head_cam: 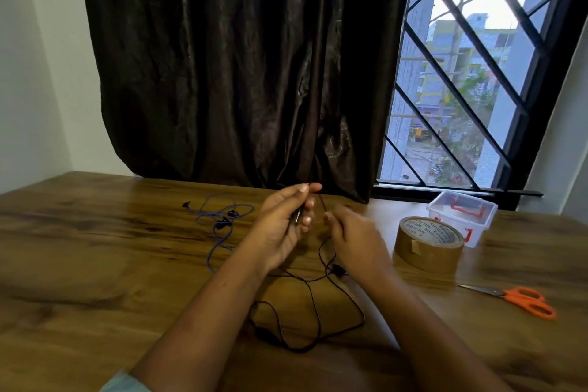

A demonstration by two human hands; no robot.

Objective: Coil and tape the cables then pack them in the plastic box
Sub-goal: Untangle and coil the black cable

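Slack of the thin black cable [299,348] lies in loose crossed loops toward the near edge of the wooden bench [95,248], and I judge that winding too fast could pull them into a knot. The left hand [283,226] has its grip curled round the cable's raised end; the right hand [353,235] is blurred beside the strand, so its grip cannot be told.

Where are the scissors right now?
Head view: the scissors lie flat on the table at the right, nearer the person than the tape roll and box.
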